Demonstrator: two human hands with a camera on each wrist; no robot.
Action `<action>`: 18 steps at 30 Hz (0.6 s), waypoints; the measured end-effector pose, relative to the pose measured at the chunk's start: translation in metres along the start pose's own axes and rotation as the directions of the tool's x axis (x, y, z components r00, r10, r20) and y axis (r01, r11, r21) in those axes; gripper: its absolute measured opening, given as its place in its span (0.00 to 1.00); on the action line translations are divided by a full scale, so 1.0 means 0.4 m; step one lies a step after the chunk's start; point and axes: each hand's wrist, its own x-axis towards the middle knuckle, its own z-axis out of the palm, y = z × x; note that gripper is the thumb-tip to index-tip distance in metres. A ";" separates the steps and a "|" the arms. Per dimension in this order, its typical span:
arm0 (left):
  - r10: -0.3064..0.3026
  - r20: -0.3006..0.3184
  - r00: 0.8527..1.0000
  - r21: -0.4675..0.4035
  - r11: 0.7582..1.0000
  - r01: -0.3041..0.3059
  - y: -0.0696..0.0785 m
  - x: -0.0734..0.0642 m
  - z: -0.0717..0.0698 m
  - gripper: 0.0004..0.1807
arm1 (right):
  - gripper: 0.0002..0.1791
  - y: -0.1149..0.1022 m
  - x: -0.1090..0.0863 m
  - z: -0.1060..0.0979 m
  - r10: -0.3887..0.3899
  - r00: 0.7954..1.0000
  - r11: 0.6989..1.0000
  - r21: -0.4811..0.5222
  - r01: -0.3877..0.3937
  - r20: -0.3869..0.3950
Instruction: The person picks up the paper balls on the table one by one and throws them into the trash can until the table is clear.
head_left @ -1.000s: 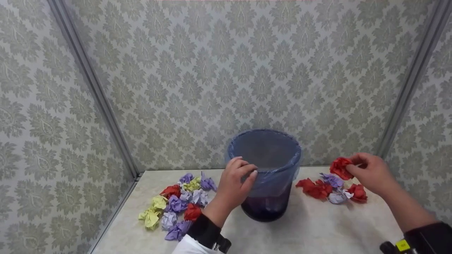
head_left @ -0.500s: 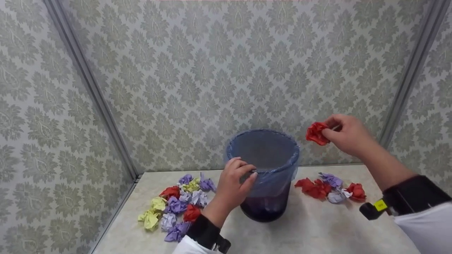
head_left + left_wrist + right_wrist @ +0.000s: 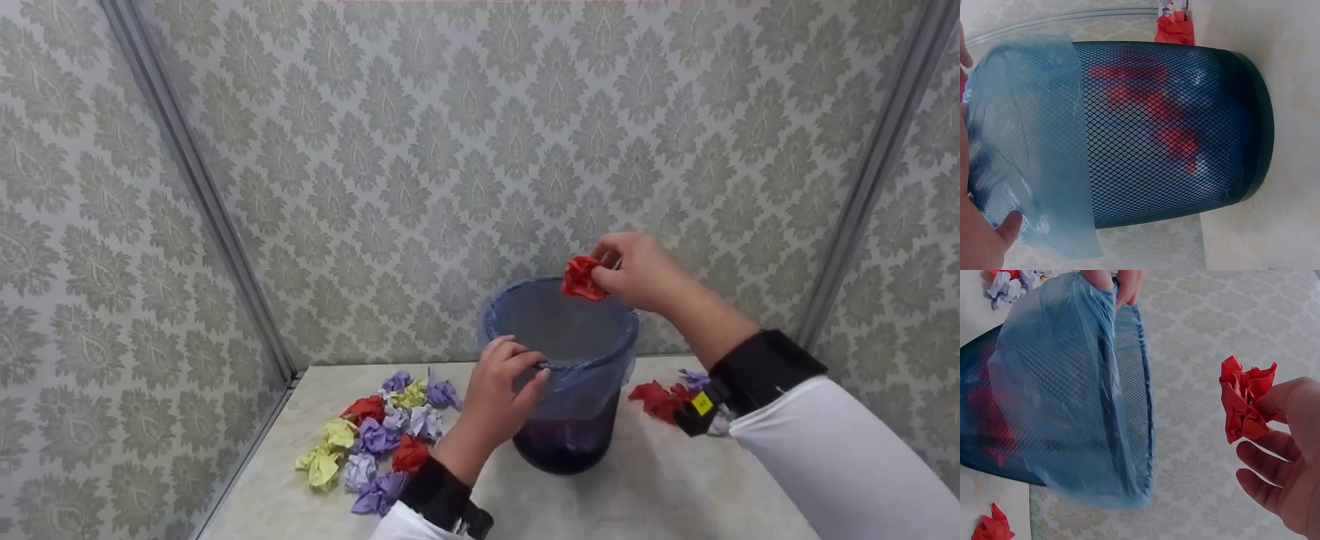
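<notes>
"Where does the crumpled red paper ball (image 3: 583,279) sit?"

"I see it pinched between thumb and fingertip of the right hand (image 3: 637,274), jutting beyond them; the lower fingers curve clear of it. It hangs by the far right of the bin's mouth, apart from the rim."

"And the left hand (image 3: 499,386)?"

"I find it clamped on the near rim of the dark mesh bin (image 3: 566,446), thumb outside on the translucent blue plastic liner (image 3: 1044,140)."

"What's around?"

"Left of the bin, crumpled yellow, purple, white and red paper balls (image 3: 375,436) cover part of the pale tabletop (image 3: 675,495). To its right lies another mixed paper cluster (image 3: 660,403), partly blocked from me by the black wristband (image 3: 769,371)."

"Anything unclear?"

"Through the mesh I get blurred red shapes (image 3: 1176,143), too vague to count. The left wrist view cuts off much of that hand."
</notes>
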 end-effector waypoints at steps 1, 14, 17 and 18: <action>-0.005 0.007 1.000 -0.002 1.000 0.005 0.001 0.000 0.000 0.12 | 0.12 -0.003 0.007 0.013 0.004 1.000 1.000 -0.011 -0.004 0.009; -0.008 0.016 1.000 0.008 1.000 0.008 0.004 -0.004 0.004 0.13 | 0.11 0.039 0.036 0.134 0.051 0.992 0.999 -0.016 -0.049 0.116; -0.008 0.011 1.000 0.010 1.000 0.008 0.006 -0.002 -0.004 0.13 | 0.12 0.041 0.032 0.124 0.033 0.993 0.999 -0.015 -0.032 0.112; -0.008 0.009 1.000 0.011 1.000 0.008 0.006 -0.001 -0.006 0.13 | 0.12 0.042 0.029 0.117 0.020 0.994 1.000 -0.015 -0.018 0.106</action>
